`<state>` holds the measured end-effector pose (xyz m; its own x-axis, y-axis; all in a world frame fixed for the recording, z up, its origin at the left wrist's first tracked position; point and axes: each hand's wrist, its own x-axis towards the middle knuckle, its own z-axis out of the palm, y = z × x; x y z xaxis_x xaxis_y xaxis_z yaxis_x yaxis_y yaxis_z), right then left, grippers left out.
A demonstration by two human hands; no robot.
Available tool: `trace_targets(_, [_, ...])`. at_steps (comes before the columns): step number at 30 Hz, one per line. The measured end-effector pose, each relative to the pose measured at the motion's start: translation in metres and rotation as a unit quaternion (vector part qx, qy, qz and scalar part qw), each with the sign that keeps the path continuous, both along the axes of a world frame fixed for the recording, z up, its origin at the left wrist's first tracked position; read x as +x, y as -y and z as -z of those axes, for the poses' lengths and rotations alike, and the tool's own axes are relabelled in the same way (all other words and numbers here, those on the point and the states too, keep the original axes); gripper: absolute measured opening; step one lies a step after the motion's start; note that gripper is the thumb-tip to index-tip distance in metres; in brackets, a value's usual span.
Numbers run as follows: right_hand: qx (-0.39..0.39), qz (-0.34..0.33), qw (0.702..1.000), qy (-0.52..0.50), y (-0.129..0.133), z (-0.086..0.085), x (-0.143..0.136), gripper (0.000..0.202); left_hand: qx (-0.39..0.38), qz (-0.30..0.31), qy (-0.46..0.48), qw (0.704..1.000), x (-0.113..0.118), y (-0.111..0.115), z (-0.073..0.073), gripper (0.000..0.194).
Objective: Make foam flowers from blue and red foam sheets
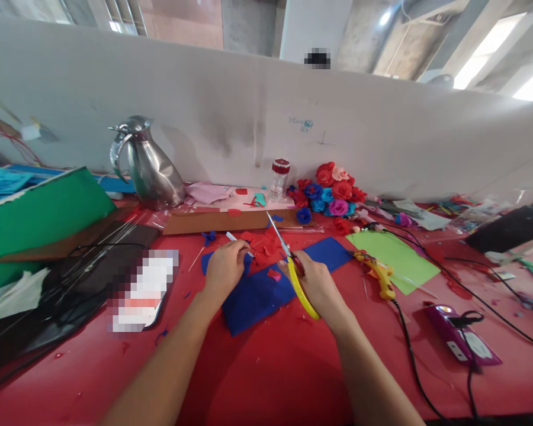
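The scissors [291, 269] are at the centre of the frame, with yellow on the handle and the blades pointing up and left. The right hand [315, 287] holds them, fingers wrapped round the handles. Beneath and beside that hand lies a blue sheet [253, 302]. Left of centre, the left hand [225, 266] has its fingertips drawn close together beside a slim white stick [231, 236]; I cannot tell whether they grip it. Red scraps [266, 245] lie just above the hands, below a brown strip [213, 222]. A phone [146, 290] rests at left, its screen blurred. Right of centre, a yellow glue gun [384, 281] lies beside a light green sheet [393, 257], and a purple device [464, 337] sits at lower right. Toward the upper centre stand a red-lidded jar [279, 180] and bunched flowers [331, 192]; a metal pitcher [153, 168] stands at upper left, before a pale partition [204, 106].
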<state>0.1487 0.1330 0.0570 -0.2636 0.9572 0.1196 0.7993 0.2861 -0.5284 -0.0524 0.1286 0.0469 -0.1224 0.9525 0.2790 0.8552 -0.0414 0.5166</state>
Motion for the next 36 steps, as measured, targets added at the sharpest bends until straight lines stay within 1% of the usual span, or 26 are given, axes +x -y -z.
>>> trace_targets(3, [-0.023,0.042,0.997,0.055,-0.006,0.003,0.005,0.046,-0.012,-0.036,-0.021,0.999,-0.002,-0.001,0.001,0.018])
trace_targets(5, [-0.028,0.066,0.994,0.081,-0.010,0.006,0.006,0.045,-0.008,-0.049,-0.025,0.998,-0.003,-0.001,0.000,0.018])
trace_targets(8, [-0.024,0.082,0.994,0.066,-0.013,0.008,0.007,0.039,0.010,-0.062,-0.016,0.998,-0.004,-0.002,-0.001,0.019])
trace_targets(10, [-0.026,0.087,0.995,0.048,-0.014,0.007,0.008,0.039,0.015,-0.071,-0.004,0.997,-0.005,-0.003,-0.002,0.019])
trace_targets(12, [-0.025,0.085,0.994,0.056,-0.017,0.004,0.008,0.040,0.013,-0.080,0.009,0.997,-0.006,-0.003,-0.002,0.017])
trace_targets(14, [-0.012,0.066,0.993,0.093,-0.024,0.000,0.007,0.042,0.011,-0.084,0.013,0.996,-0.007,-0.003,-0.001,0.016])
trace_targets(16, [0.007,0.027,0.990,0.135,-0.035,-0.005,0.002,0.045,0.015,-0.085,0.009,0.996,-0.008,-0.003,0.000,0.017])
trace_targets(20, [0.058,-0.059,0.980,0.183,-0.069,-0.009,-0.020,0.047,0.028,-0.092,-0.002,0.995,-0.008,-0.003,0.000,0.017])
trace_targets(21, [0.070,-0.085,0.975,0.191,-0.078,-0.009,-0.028,0.048,0.028,-0.095,-0.006,0.995,-0.008,-0.003,0.000,0.017])
trace_targets(23, [0.095,-0.114,0.967,0.207,-0.097,-0.006,-0.044,0.047,0.026,-0.098,-0.014,0.995,-0.007,-0.003,0.001,0.016])
trace_targets(25, [0.094,-0.127,0.962,0.220,-0.111,-0.002,-0.058,0.045,0.022,-0.096,-0.021,0.995,-0.007,-0.003,0.001,0.016])
trace_targets(27, [0.091,-0.131,0.960,0.229,-0.119,0.002,-0.068,0.043,0.018,-0.089,-0.025,0.996,-0.006,-0.002,0.002,0.017])
trace_targets(30, [0.095,-0.107,0.963,0.228,-0.123,0.005,-0.073,0.036,0.004,-0.080,-0.019,0.997,-0.005,-0.001,0.001,0.017])
trace_targets(33, [0.112,-0.043,0.971,0.206,-0.120,0.004,-0.067,0.036,-0.009,-0.076,-0.008,0.997,-0.005,0.001,-0.001,0.017])
trace_targets(35, [0.121,-0.003,0.981,0.150,-0.112,0.003,-0.061,0.036,-0.007,-0.075,0.005,0.997,-0.005,0.001,-0.001,0.017])
trace_targets(36, [0.115,0.007,0.988,0.101,-0.106,0.003,-0.058,0.034,-0.002,-0.073,0.020,0.997,-0.005,0.000,0.000,0.017])
